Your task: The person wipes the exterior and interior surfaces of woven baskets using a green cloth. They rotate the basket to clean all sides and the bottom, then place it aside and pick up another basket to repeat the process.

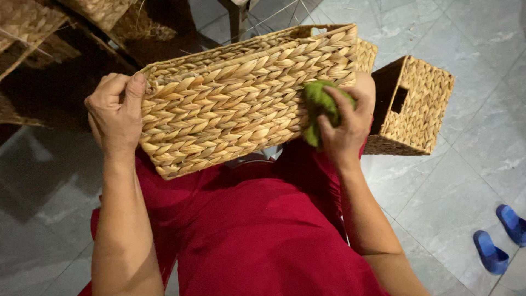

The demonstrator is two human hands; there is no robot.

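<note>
A second woven basket (416,107) lies on the grey tiled floor (438,186), with blue slippers (501,241) well apart.

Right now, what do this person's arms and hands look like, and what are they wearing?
Both forearms are bare, with no sleeves reaching them. The left hand and the right hand wear no gloves, and no rings, watch or bracelets show. The red clothing covers the body and lap below.
</note>
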